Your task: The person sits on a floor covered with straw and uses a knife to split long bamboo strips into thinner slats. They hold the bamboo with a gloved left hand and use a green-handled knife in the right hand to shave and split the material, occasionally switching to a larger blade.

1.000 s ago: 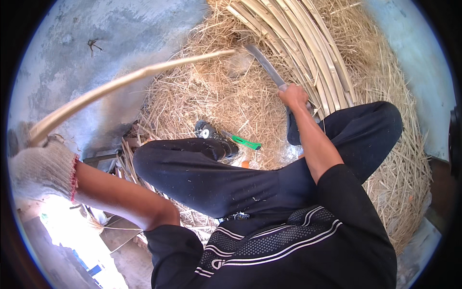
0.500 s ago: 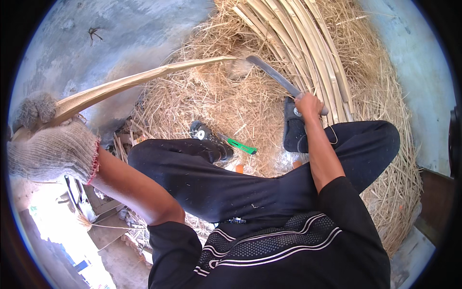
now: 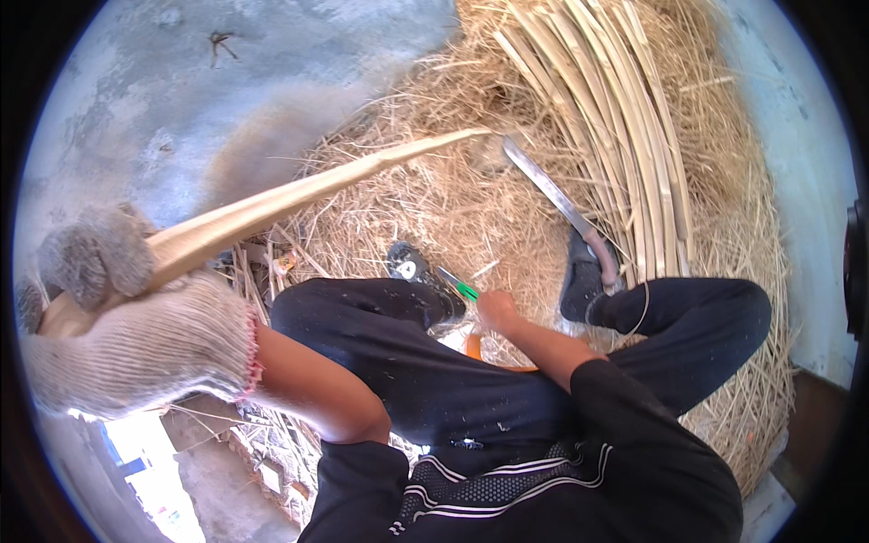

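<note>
My left hand, in a grey knit glove, grips the thick end of a long pale cane strip that reaches up and right over the straw. My bare right hand is down between my knees, at the end of a small green-handled tool beside my left shoe. Whether its fingers grip the tool is hidden. A long-bladed knife lies loose on the straw, its handle by my right shoe.
A bundle of split cane strips lies curved across the straw heap at the upper right. Bare grey concrete floor lies to the upper left. An orange object peeks out under my right forearm.
My right hand has let go of the knife, which now lies on the straw, and has dropped to the green-handled tool. My left hand has drawn the cane strip closer.
</note>
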### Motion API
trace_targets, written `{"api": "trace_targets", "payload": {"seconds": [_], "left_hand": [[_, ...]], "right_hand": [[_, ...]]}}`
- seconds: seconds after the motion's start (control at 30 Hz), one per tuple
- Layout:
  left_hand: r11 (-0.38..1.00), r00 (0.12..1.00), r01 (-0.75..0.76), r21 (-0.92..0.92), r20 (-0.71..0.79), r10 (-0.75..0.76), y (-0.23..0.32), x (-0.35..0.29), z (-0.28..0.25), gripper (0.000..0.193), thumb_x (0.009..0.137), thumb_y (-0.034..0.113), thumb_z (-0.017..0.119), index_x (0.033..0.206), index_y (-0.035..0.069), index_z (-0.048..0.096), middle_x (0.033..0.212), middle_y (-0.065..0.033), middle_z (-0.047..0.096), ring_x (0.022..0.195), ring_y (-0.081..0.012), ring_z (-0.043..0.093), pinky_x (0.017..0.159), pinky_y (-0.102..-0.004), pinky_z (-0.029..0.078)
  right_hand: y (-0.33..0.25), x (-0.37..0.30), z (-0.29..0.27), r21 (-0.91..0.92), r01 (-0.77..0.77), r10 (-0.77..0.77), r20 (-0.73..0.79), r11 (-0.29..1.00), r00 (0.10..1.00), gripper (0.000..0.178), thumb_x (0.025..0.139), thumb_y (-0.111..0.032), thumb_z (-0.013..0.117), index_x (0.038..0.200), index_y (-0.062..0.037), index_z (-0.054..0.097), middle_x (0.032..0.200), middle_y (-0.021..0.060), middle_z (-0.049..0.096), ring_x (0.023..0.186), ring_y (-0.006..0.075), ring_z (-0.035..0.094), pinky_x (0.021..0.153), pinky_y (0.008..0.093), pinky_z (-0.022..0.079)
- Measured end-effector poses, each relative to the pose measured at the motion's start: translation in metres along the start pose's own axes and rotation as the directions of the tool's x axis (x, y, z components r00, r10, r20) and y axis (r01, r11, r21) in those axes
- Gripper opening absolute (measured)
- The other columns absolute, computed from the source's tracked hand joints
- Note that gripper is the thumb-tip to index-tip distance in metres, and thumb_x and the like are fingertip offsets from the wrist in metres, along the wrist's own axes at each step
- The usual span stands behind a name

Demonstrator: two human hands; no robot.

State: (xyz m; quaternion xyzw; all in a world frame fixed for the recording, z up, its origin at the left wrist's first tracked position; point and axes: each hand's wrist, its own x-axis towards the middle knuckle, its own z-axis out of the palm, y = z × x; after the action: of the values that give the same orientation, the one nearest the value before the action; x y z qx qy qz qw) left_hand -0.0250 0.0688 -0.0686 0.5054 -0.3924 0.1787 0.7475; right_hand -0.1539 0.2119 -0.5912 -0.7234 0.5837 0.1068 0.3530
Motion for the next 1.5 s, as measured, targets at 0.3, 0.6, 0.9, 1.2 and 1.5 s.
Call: {"api": "trace_targets", "payload": {"seconds": [0.3, 0.6, 0.9, 1.2, 1.5], "left_hand": [[0.838, 0.881, 0.176, -0.517, 0.462, 0.1, -0.029, 0.041, -0.041, 0.055, 0.091, 0.04, 0.038, 0.094, -0.011, 0.061, 0.089, -0.0249, 0.065, 0.076, -0.0322, 0.071, 0.062, -0.0434, 0.065], [0.989, 0.892, -0.025, -0.145, 0.444, 0.088, -0.003, 0.014, -0.079, 0.043, 0.096, 0.03, 0.046, 0.103, -0.009, 0.062, 0.094, -0.0214, 0.067, 0.068, -0.0243, 0.069, 0.059, -0.033, 0.06], [0.962, 0.78, -0.267, 0.062, 0.6, 0.178, -0.005, -0.002, -0.161, 0.038, 0.093, 0.019, 0.065, 0.122, -0.005, 0.06, 0.117, -0.0169, 0.066, 0.101, -0.0239, 0.067, 0.091, -0.0342, 0.055], [0.856, 0.555, 0.19, -0.481, 0.772, 0.311, 0.045, -0.002, -0.146, 0.031, 0.085, 0.012, 0.071, 0.11, -0.004, 0.062, 0.106, -0.0212, 0.067, 0.096, -0.033, 0.068, 0.078, -0.0417, 0.061], [0.92, 0.634, -0.206, -0.332, 0.671, 0.384, 0.05, 0.001, -0.15, 0.023, 0.075, 0.007, 0.079, 0.097, 0.005, 0.075, 0.094, -0.012, 0.075, 0.092, -0.0256, 0.072, 0.084, -0.0374, 0.058]], "right_hand": [[0.012, -0.016, -0.013, -0.003, 0.006, -0.007, -0.295, 1.0, 0.956, 0.035, 0.087, -0.026, 0.057, 0.107, 0.0028, 0.063, 0.083, 0.0193, 0.07, 0.08, 0.0277, 0.071, 0.066, 0.0407, 0.056], [0.034, -0.085, -0.206, 0.49, -0.104, 0.254, -0.25, 0.865, 0.934, 0.034, 0.093, -0.029, 0.054, 0.11, -0.0007, 0.063, 0.095, 0.0257, 0.068, 0.09, 0.0403, 0.067, 0.083, 0.046, 0.051], [-0.096, -0.269, -0.296, 0.556, 0.516, -0.042, -0.653, 0.651, 0.756, 0.031, 0.097, -0.026, 0.056, 0.116, -0.0012, 0.054, 0.078, 0.0226, 0.062, 0.072, 0.0401, 0.064, 0.065, 0.0448, 0.047], [-0.122, -0.302, -0.284, 0.533, 0.662, -0.043, -0.761, 0.527, 0.647, 0.026, 0.098, -0.019, 0.056, 0.115, 0.0007, 0.055, 0.071, 0.0217, 0.059, 0.065, 0.0403, 0.061, 0.06, 0.0436, 0.045], [-0.122, -0.304, -0.269, 0.555, 0.641, -0.026, -0.745, 0.53, 0.667, 0.019, 0.097, -0.017, 0.056, 0.103, 0.0012, 0.057, 0.067, 0.0198, 0.057, 0.056, 0.0369, 0.057, 0.054, 0.0426, 0.042]]}}
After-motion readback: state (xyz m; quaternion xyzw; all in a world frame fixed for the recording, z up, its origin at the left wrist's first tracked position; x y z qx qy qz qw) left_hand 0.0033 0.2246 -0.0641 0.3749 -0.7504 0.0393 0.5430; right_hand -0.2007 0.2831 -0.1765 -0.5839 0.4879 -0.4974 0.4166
